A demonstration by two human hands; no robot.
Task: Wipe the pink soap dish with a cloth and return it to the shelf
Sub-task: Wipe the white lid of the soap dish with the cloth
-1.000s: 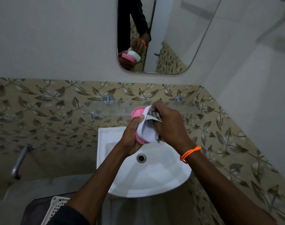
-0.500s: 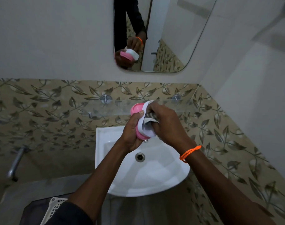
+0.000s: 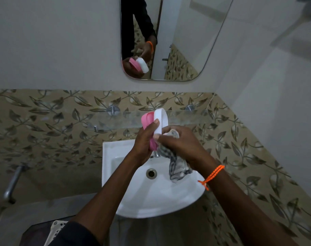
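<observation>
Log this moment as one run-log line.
stage: wiping | left hand: holds soap dish upright over sink | right hand: holds cloth at dish's lower edge | glass shelf: dish not returned

Glossy white ceramic sink [image 3: 152, 201]; above it smooth pink-and-white plastic soap dish [image 3: 147, 119], limp checked woven cloth [image 3: 177, 167], clear glass shelf [image 3: 186, 118] on shiny metal pegs [image 3: 112, 110], matt leaf-print tiles [image 3: 44, 125].
</observation>
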